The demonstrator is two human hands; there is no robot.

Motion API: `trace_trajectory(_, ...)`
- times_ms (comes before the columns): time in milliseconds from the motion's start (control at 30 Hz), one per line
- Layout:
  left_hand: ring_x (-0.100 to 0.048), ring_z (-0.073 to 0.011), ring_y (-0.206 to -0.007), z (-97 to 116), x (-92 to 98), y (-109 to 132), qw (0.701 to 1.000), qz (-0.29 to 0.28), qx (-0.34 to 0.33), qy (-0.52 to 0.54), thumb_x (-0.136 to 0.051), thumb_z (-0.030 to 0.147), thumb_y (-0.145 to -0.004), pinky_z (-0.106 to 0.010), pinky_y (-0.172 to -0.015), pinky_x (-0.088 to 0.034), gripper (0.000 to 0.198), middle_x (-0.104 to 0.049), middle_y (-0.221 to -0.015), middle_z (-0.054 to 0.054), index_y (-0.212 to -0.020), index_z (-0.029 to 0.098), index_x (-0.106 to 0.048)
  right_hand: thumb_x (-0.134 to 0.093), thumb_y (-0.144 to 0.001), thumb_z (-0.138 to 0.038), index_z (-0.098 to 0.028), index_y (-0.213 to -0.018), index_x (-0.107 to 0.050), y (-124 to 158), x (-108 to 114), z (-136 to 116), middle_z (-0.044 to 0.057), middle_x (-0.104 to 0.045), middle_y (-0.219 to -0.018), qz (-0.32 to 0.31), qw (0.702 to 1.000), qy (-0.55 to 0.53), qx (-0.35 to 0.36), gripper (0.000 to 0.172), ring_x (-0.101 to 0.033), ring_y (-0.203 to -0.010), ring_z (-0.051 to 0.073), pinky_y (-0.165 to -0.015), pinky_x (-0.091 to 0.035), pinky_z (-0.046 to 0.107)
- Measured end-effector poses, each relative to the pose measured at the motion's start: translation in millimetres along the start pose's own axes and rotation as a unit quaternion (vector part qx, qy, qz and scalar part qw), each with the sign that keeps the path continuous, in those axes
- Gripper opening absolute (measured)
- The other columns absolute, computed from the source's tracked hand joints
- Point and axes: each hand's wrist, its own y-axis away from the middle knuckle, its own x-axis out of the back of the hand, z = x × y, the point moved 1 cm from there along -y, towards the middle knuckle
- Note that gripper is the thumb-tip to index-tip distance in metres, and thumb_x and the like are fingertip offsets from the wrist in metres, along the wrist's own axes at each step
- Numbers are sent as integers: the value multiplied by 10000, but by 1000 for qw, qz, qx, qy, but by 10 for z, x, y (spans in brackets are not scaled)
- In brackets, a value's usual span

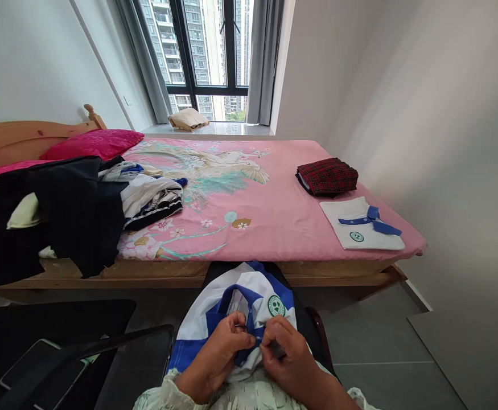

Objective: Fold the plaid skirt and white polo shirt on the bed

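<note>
A blue and white polo shirt (197, 319) with a round green badge lies across my lap, its blue collar and button placket facing up. My left hand (221, 350) pinches the placket's edge between thumb and fingers. Close beside it, my right hand (289, 347) is closed on the other side of the placket, just below the badge. The fingertips of both hands almost meet over the blue strip. Whether a button sits between them is too small to make out.
Ahead stands a bed with a pink flowered sheet (274, 228). On it lie a folded white polo shirt (338, 213), a folded red plaid garment (328, 176), a heap of clothes (146, 196) and dark garments (73, 205). A black chair (116, 341) holding a phone (44, 370) is at the left.
</note>
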Motion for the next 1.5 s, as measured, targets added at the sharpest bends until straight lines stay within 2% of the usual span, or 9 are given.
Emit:
trace_trajectory(233,-260,-28,-466,-47,-64,24,996,22,-75,-32,-693,174,-513,-186,-460,-186,413,-367,-515,123,-676,221,-318,-553,-750,-123,-202,-805,-530,-4,50,-23,-4,-536,-774,-17,984,-69,-163,99,-507,-716,126,-664,-413,229)
trace_trajectory(367,-262,-29,-467,-70,-67,40,996,21,-85,-16,-697,182,-519,-184,-453,-189,422,-363,-526,122,-679,221,-308,-572,-769,-154,-196,-825,-557,-9,57,-17,0,-556,-793,-21,976,-88,-198,71,-521,-730,128,-680,-426,229)
trace_trajectory(467,-273,-33,-467,-78,-61,71,998,13,-66,1,-693,200,-565,-190,-453,-193,397,-362,-548,118,-722,224,-329,-580,-795,-181,-193,-823,-558,6,58,1,6,-561,-794,-16,980,-97,-175,38,-532,-730,129,-674,-439,230)
trace_trajectory(733,-345,-45,-531,-94,-73,82,997,9,-65,36,-755,217,-549,-182,-507,-259,456,-423,-596,101,-728,218,-336,-505,-843,-110,-191,-822,-550,-8,75,-23,33,-571,-805,9,1000,-11,12,95,-556,-758,129,-678,-445,242)
trace_trajectory(933,-311,-70,-570,-210,-46,27,985,52,-140,-88,-754,245,-548,-202,-530,-256,443,-369,-607,89,-703,221,-339,-553,-807,-194,-186,-785,-559,-64,132,-119,9,-578,-746,-35,987,-34,-152,23,-543,-690,124,-646,-431,235)
trace_trajectory(1067,-351,-102,-632,-127,-101,121,935,103,-217,-262,-644,165,-666,-226,-592,-305,242,-378,-659,58,-700,214,-410,-559,-792,-241,-176,-740,-560,-138,214,-187,-6,-562,-697,-65,966,-39,-248,83,-506,-656,118,-617,-397,230)
trace_trajectory(1200,-423,-131,-679,-31,-135,229,896,67,-265,-349,-577,126,-710,-253,-661,-352,138,-482,-718,21,-735,214,-474,-543,-788,-278,-163,-679,-526,-197,236,-160,-31,-478,-615,-111,944,-98,-294,158,-415,-588,90,-548,-325,208)
trace_trajectory(1367,-419,-138,-674,-13,-143,270,906,60,-251,-334,-601,134,-683,-257,-645,-350,150,-488,-709,19,-738,217,-488,-530,-795,-401,-174,-705,-459,-213,220,-126,-51,-412,-581,-185,881,-254,-355,254,-349,-485,68,-454,-291,193)
trace_trajectory(1500,-436,-145,-698,47,-89,240,909,91,-217,-345,-664,196,-654,-263,-677,-361,257,-498,-723,30,-859,223,-513,-540,-823,-402,-175,-707,-447,-220,290,-118,-57,-377,-598,-160,909,-242,-298,272,-330,-535,67,-493,-284,188)
